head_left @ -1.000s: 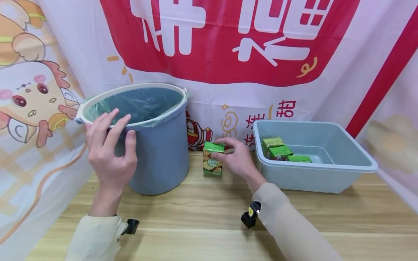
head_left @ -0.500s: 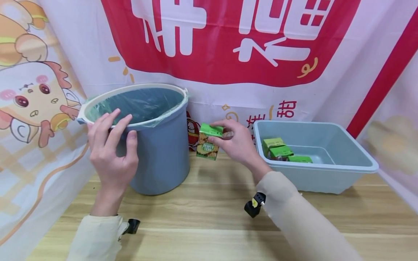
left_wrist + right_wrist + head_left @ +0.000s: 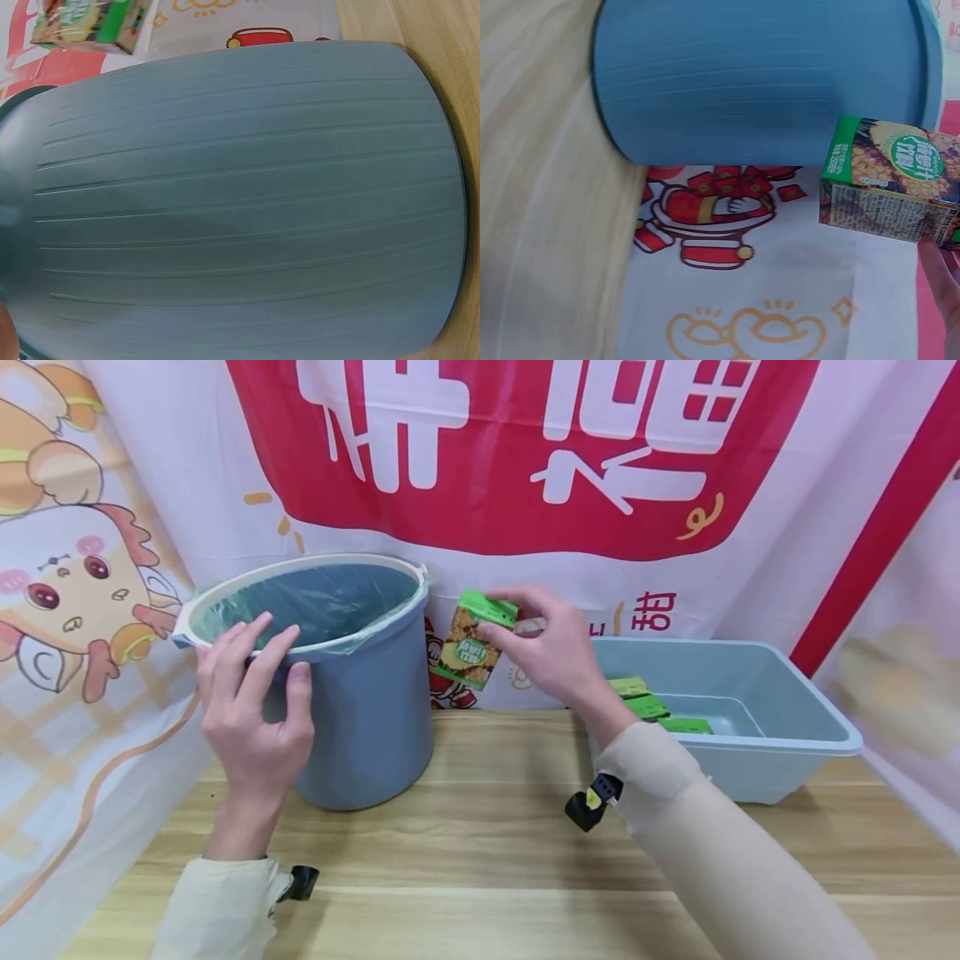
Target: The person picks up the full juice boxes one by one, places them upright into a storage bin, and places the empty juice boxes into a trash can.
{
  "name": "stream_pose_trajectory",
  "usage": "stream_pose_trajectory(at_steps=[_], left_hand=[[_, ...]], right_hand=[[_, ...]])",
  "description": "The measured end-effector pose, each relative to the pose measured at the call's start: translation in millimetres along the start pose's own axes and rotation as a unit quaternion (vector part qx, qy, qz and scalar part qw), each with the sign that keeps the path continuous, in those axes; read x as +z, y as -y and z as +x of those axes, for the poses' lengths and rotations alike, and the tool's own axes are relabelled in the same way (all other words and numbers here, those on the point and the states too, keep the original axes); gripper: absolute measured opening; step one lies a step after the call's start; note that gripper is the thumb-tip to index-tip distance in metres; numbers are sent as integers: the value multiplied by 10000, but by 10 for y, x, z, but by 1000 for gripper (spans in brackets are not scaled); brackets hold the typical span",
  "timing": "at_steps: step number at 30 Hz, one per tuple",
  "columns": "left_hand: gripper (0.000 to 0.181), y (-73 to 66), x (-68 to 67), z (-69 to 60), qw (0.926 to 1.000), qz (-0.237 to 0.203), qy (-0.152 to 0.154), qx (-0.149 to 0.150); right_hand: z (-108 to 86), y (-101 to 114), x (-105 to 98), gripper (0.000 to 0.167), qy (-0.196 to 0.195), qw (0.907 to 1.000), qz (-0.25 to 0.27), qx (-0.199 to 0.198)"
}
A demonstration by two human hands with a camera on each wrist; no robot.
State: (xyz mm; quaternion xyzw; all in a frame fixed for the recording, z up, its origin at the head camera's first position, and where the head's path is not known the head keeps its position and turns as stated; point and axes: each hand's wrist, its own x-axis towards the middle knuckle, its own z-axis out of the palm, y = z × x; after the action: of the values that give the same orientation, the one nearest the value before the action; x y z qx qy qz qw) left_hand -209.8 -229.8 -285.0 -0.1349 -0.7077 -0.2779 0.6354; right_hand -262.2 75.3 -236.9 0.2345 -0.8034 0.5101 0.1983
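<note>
A small green juice box with pineapple pictures is pinched by my right hand, thumb in front and fingers behind. It hangs tilted above the table, just right of the blue trash bin. In the right wrist view the juice box appears beside the bin's wall. My left hand rests at the bin's near rim with its fingers spread and fairly straight. A thin clear green bag lines the bin; its bottom is hidden.
To the right stands a light blue plastic tub holding several green boxes, partly hidden by my right arm. The wooden table runs beneath everything. A printed red and white cloth hangs close behind.
My right hand has lifted the juice box off the table, raising and tilting it beside the bin. My left hand has stayed at the rim.
</note>
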Motion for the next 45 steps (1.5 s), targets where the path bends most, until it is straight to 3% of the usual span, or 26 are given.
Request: stream_pose_trajectory(at_steps=[15,25,34,40,45], left_hand=[[38,-3,5,3,10000,-9,-36,4],[39,-6,3,0,10000,15,0,6],[37,-21,0,2,10000,-25,-52,5],[38,-27,-5,4,10000,-7,-44,2],[38,-38,-16,9,10000,33,-13,-27]], right_hand=[[173,313,-118,42,-697,9947,68,-754],[248,565,-174,40,-775,9928,193,-898],[278,758,-34,40,-929,9892,660,-927],[296,802,121,40,-964,9835,1212,-939],[298,816,253,41,-870,9827,1352,-919]])
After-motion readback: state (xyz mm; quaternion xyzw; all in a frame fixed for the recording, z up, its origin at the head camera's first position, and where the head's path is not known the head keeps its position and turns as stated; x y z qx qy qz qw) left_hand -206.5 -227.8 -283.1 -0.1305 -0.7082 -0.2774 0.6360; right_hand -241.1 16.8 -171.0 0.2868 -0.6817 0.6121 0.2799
